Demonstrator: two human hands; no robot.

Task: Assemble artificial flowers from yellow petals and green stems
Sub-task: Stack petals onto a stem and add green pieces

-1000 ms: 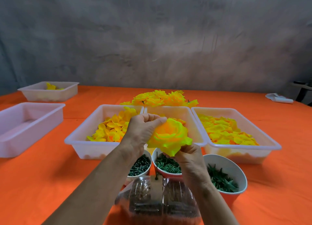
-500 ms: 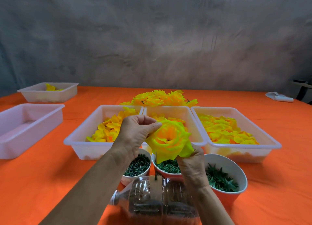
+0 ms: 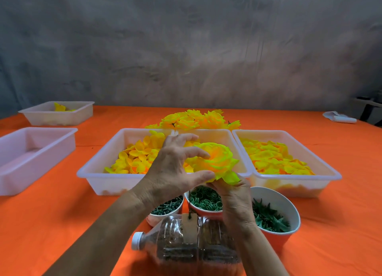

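Flower [image 3: 215,162] sits mid-frame, held above the cups by both hands. Nearest: clear bottle [image 3: 186,240] lying on its side, white cap to the left, dark fill inside, a thin stem stuck upright on top. Right hand [image 3: 233,199] grips flower from underneath, fingers curled at its base. Left hand [image 3: 177,168] pinches flower's left edge, thumb below, forefinger on the petals, other fingers spread. Behind bottle: three cups [image 3: 275,213] with green parts. Next row: three white trays side by side, left tray [image 3: 97,172] and right tray [image 3: 289,162] hold yellow petals, middle one mostly hidden. Pile of finished flowers [image 3: 198,119] behind trays. Far left: two more trays [image 3: 31,151] on orange cloth [image 3: 51,224].
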